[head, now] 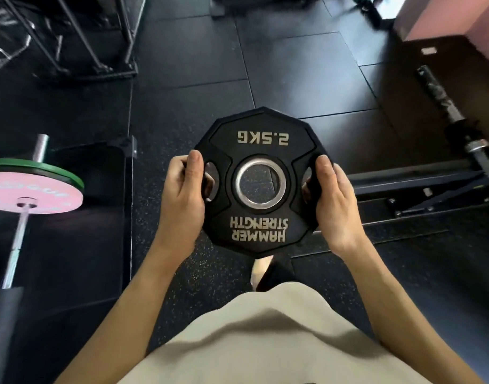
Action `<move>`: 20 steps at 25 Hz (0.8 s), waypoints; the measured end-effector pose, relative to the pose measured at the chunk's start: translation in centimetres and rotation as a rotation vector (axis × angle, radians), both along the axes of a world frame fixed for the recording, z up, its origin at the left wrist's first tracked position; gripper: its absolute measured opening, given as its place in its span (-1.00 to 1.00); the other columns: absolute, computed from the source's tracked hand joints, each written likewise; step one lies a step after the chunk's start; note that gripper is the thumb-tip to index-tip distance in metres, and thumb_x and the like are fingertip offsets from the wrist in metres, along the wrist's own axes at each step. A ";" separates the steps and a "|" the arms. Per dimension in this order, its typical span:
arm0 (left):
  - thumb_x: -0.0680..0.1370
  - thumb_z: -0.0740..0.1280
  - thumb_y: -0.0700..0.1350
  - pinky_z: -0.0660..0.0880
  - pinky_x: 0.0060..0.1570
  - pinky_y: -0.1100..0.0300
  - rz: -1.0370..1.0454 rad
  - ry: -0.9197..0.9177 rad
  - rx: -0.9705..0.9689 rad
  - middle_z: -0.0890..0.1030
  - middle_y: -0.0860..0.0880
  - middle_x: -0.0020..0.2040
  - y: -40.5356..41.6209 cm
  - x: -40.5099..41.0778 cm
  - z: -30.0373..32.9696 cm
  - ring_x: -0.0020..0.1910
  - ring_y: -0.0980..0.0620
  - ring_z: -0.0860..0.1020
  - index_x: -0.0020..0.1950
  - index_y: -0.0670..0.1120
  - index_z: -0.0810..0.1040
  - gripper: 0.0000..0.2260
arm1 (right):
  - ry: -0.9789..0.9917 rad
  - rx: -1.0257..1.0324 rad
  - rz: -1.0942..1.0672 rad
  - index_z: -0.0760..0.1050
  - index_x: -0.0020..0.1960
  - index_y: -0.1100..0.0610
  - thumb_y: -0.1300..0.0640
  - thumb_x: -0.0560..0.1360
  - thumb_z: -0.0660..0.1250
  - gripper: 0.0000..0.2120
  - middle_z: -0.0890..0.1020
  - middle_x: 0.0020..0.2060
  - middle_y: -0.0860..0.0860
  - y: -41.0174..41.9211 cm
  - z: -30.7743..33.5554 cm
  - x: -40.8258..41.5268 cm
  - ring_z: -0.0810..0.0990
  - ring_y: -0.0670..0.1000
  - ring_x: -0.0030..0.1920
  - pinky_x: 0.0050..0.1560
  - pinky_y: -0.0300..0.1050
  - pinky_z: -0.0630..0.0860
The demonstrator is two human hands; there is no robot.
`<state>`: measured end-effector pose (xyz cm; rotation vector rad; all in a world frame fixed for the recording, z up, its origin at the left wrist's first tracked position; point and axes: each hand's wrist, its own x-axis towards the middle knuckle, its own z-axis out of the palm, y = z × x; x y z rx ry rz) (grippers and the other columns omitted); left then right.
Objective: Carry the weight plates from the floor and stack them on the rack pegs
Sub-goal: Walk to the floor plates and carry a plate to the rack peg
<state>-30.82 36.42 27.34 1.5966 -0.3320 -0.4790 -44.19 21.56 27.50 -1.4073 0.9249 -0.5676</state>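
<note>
Black rubber gym floor (293, 65), barbell (17, 234)

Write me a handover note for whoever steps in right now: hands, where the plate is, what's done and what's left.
Left hand: grips the left handle slot of the black 2.5 kg plate.
Right hand: grips the right slot.
Plate: off the floor, held roughly flat in front of the body, print upside down to the wearer.
Nearby: a loaded barbell with a pink plate and a green plate at left.
Done: this plate is picked up.
Left: carry it to the rack and slide it onto a peg; no peg identifiable here.
</note>
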 end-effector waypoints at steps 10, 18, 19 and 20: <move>0.63 0.12 0.14 0.40 -0.25 0.16 -0.013 -0.044 0.014 0.44 -0.06 -0.26 -16.5 17.6 0.1 -0.29 0.05 0.42 -0.09 -0.10 0.42 -0.68 | -0.048 0.015 -0.020 0.40 -0.09 0.22 -0.07 0.64 0.14 -0.65 0.44 -0.33 0.00 -16.0 -0.7 17.0 0.42 -0.15 -0.36 -0.35 -0.33 0.40; 0.66 0.11 0.11 0.42 -0.21 0.18 -0.156 -0.056 0.016 0.46 0.01 -0.27 -33.1 30.3 -0.5 -0.28 0.11 0.43 -0.08 -0.09 0.41 -0.69 | -0.070 -0.023 -0.154 0.34 -0.19 0.15 -0.05 0.66 0.12 -0.66 0.42 -0.40 -0.02 -30.7 -1.2 27.9 0.39 -0.15 -0.42 -0.35 -0.33 0.37; 0.65 0.11 0.12 0.42 -0.20 0.17 -0.189 -0.053 0.013 0.46 -0.01 -0.26 -35.4 32.2 -0.8 -0.27 0.10 0.43 -0.06 -0.10 0.41 -0.69 | -0.085 -0.018 -0.175 0.34 -0.21 0.13 -0.07 0.64 0.13 -0.65 0.42 -0.40 -0.03 -32.8 -1.5 29.4 0.39 -0.14 -0.40 -0.34 -0.31 0.37; 0.65 0.11 0.12 0.42 -0.21 0.17 -0.227 -0.053 0.011 0.46 -0.01 -0.25 -38.0 34.2 -0.9 -0.27 0.10 0.43 -0.04 -0.12 0.41 -0.68 | -0.100 -0.014 -0.195 0.34 -0.21 0.11 -0.11 0.62 0.14 -0.65 0.42 -0.40 -0.04 -35.0 -1.7 31.1 0.39 -0.13 -0.39 -0.33 -0.28 0.38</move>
